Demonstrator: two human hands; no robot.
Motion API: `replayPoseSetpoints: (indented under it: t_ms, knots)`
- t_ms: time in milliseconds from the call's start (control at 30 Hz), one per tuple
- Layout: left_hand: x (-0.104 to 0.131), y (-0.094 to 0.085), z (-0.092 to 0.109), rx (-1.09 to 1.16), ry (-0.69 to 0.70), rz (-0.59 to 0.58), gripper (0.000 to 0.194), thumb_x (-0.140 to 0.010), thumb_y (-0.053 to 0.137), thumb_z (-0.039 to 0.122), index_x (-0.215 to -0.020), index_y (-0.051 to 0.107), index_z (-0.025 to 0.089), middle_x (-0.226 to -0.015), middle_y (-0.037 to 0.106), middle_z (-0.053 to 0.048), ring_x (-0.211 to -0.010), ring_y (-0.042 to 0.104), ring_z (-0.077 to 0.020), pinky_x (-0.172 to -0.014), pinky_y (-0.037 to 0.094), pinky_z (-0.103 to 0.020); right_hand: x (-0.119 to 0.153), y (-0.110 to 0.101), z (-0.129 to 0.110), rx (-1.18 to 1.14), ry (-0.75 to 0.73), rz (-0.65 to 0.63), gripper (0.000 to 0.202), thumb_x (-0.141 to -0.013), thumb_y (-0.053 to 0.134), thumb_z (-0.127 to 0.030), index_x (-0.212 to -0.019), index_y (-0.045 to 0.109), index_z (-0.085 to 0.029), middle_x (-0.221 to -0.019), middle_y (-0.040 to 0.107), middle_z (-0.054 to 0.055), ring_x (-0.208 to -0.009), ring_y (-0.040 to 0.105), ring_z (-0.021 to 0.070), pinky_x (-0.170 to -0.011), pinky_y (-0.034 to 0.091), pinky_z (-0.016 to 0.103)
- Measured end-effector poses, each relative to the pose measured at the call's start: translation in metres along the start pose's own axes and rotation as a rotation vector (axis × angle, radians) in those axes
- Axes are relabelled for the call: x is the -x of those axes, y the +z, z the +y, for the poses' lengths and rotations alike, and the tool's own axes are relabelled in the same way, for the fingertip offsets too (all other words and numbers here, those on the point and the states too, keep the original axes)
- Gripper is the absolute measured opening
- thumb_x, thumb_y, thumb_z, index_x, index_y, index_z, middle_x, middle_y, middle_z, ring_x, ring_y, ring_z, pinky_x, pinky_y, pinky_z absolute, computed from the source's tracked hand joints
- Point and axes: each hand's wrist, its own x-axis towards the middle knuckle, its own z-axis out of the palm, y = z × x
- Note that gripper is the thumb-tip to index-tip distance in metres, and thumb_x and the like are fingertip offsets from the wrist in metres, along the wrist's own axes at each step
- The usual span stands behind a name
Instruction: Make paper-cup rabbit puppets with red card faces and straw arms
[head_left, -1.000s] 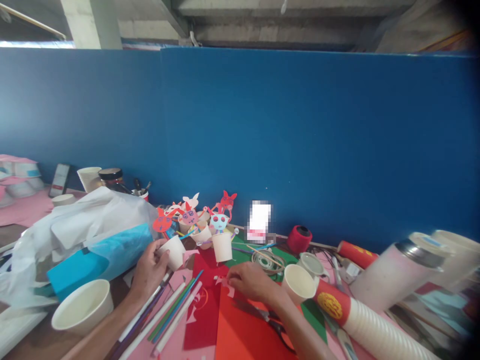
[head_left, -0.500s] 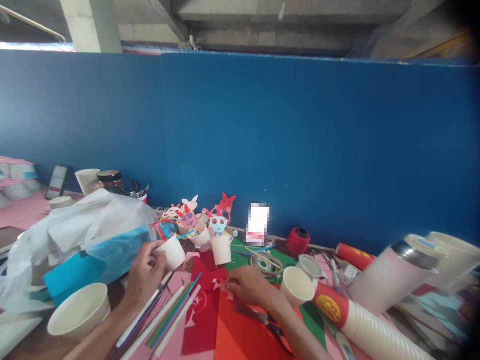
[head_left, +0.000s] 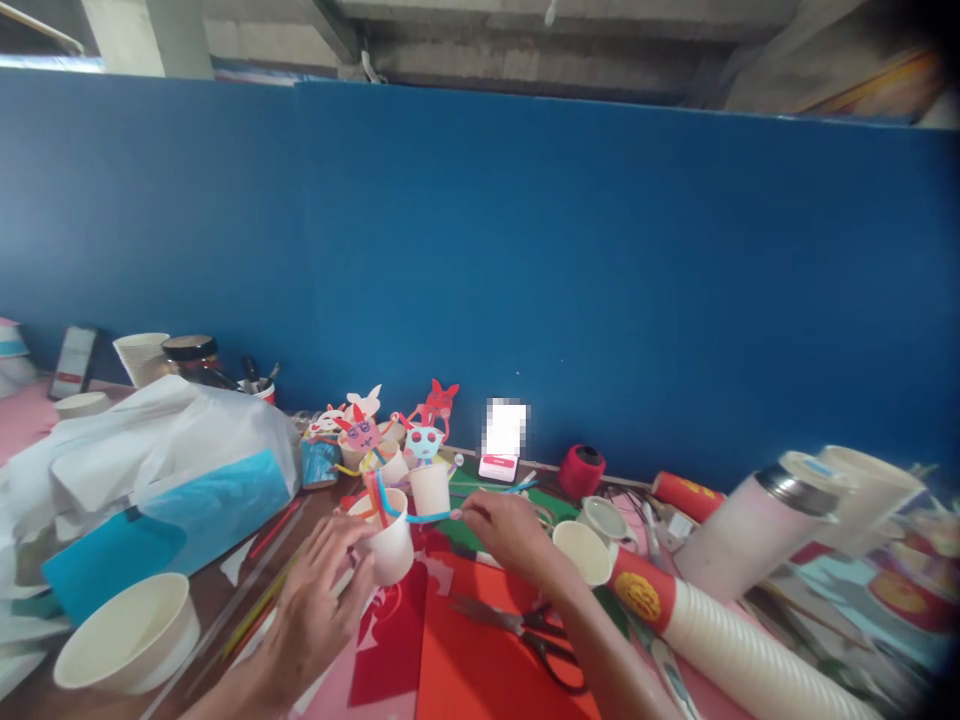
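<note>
My left hand is closed around a white paper cup, tilted a little over the red paper. Red, orange and blue thin strips stand up out of this cup. From it a bent blue strip reaches right, and my right hand pinches its tip, where something small and pale shows. Just behind is another cup with a light-blue paper face above it. Under my right forearm, scissors lie on orange paper.
Left are a paper bowl, a blue box and a plastic bag. A phone leans against the blue wall. On the right lie a small cup, red thread, a cup stack and a thermos.
My left hand has carried the cup rightward and nearer. My right hand has risen off the red paper scraps to the blue strip's end. The view has shifted slightly.
</note>
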Motion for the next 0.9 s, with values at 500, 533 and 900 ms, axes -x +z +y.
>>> replayPoseSetpoints:
  t_ms: [500,533,900]
  knots:
    - [0.025,0.014,0.044,0.202,0.296,-0.418,0.023,-0.080,0.041,0.006,-0.093,0.053,0.020,-0.087,0.061,-0.008,-0.081,0.055,-0.0193,-0.075,0.045,-0.033,-0.006,0.017,0.011,-0.539,0.026,-0.266,0.040,-0.087,0.034,-0.040,-0.072,0.062,-0.015,-0.069,0.066,0.003,-0.056,0.056,0.0107,-0.052,0.039,0.020]
    - [0.026,0.014,0.045,0.213,0.314,-0.429,0.023,-0.080,0.040,0.006,-0.093,0.053,0.019,-0.087,0.061,-0.008,-0.081,0.055,-0.0188,-0.074,0.045,-0.032,-0.006,0.017,0.011,-0.555,0.021,-0.272,0.040,-0.087,0.034,-0.040,-0.072,0.062,-0.015,-0.069,0.065,0.003,-0.056,0.056,0.0107,-0.052,0.040,0.019]
    - [0.019,0.029,0.029,0.221,0.357,-0.370,0.026,-0.082,0.041,0.005,-0.104,0.051,0.016,-0.094,0.059,-0.009,-0.090,0.052,-0.0187,-0.080,0.044,-0.036,-0.005,0.013,0.013,-0.584,0.006,-0.243,0.030,-0.082,0.042,-0.037,-0.070,0.060,-0.016,-0.060,0.057,-0.002,-0.054,0.050,0.0097,-0.052,0.037,0.019]
